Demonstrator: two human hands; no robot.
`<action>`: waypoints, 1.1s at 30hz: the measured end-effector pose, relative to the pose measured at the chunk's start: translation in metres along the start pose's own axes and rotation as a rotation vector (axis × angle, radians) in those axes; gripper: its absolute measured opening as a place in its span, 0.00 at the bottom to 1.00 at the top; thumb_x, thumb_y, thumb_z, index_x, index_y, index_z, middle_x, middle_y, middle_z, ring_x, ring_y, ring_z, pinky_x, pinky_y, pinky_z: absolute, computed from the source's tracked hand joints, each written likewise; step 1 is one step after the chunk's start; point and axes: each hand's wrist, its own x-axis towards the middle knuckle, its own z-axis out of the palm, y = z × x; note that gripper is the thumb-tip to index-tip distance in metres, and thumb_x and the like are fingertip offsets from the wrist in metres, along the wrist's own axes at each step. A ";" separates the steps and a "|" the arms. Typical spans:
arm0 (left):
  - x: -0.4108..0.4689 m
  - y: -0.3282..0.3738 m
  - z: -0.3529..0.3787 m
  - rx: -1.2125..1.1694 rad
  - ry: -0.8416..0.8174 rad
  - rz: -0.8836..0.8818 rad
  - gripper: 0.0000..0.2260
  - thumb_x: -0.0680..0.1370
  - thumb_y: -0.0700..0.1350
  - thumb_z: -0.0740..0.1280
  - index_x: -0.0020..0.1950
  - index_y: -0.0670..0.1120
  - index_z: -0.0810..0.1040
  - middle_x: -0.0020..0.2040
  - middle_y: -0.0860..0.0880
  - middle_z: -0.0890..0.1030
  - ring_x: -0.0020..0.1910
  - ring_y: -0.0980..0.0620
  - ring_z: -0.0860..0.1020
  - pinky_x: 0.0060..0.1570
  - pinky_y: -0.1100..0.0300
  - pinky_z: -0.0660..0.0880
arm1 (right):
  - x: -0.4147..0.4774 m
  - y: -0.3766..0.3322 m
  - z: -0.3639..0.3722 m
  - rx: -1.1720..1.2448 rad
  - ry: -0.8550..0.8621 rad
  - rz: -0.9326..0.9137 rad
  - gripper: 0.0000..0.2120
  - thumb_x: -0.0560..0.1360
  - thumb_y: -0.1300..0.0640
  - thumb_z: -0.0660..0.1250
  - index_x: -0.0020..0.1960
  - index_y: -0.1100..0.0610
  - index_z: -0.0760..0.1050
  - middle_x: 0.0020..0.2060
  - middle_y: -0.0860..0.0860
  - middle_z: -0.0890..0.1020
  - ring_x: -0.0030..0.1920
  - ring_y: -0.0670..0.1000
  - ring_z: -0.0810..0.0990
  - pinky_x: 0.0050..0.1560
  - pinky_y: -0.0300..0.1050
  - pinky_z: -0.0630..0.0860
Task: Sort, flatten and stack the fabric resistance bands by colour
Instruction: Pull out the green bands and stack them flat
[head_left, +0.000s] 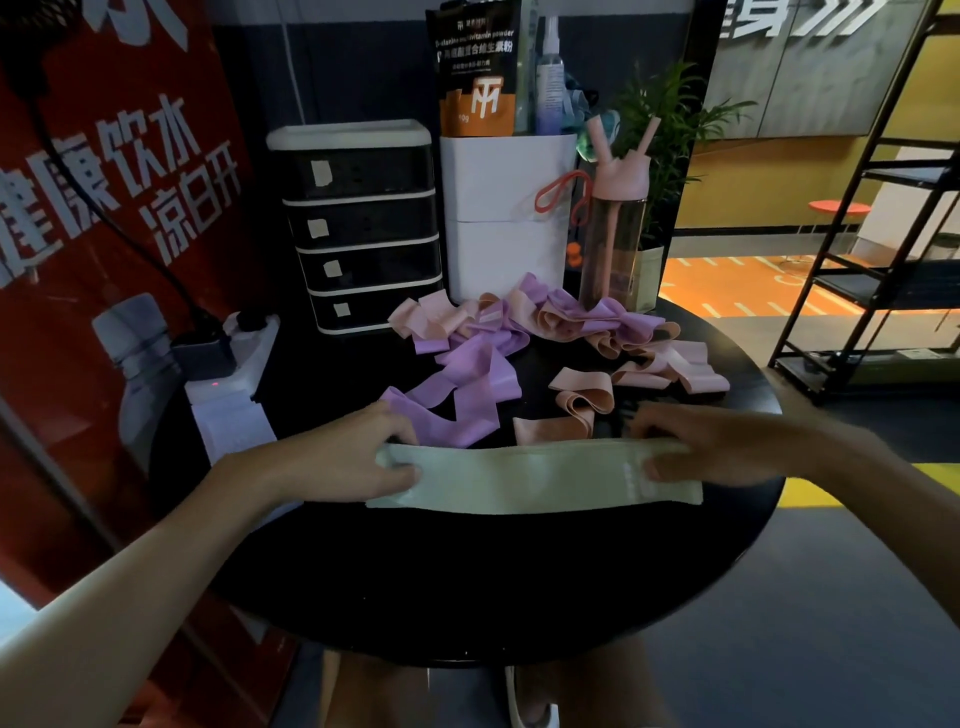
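Resistance bands (519, 332) are mostly unsorted. Purple bands (467, 374) and pink bands (582, 400) lie crumpled and looped mid-table. Only the green band (535, 480) lies flat along the near side of the black table (467, 571) — left hand (358, 457) and right hand (727, 447) pinch its ends.

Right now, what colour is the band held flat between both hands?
The band is pale green, seen best in the head view.
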 end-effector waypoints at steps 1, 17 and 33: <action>-0.005 0.000 0.003 -0.040 0.035 0.026 0.05 0.75 0.52 0.71 0.46 0.53 0.77 0.47 0.55 0.78 0.47 0.58 0.76 0.50 0.58 0.75 | -0.004 0.003 0.007 0.015 0.054 -0.023 0.06 0.79 0.48 0.65 0.52 0.41 0.67 0.49 0.47 0.76 0.49 0.49 0.77 0.53 0.52 0.77; -0.026 -0.005 0.037 0.100 0.144 0.217 0.20 0.78 0.63 0.59 0.64 0.53 0.70 0.55 0.59 0.72 0.56 0.65 0.71 0.55 0.69 0.68 | -0.022 0.020 0.055 -0.372 0.449 -0.115 0.27 0.81 0.42 0.47 0.77 0.51 0.56 0.65 0.45 0.69 0.65 0.48 0.69 0.64 0.50 0.68; -0.031 -0.001 0.030 -0.019 0.096 0.178 0.06 0.79 0.55 0.66 0.53 0.56 0.71 0.48 0.59 0.74 0.49 0.60 0.75 0.45 0.66 0.72 | -0.029 0.017 0.062 -0.166 0.610 -0.200 0.17 0.80 0.55 0.63 0.67 0.56 0.71 0.55 0.50 0.76 0.56 0.51 0.75 0.55 0.49 0.74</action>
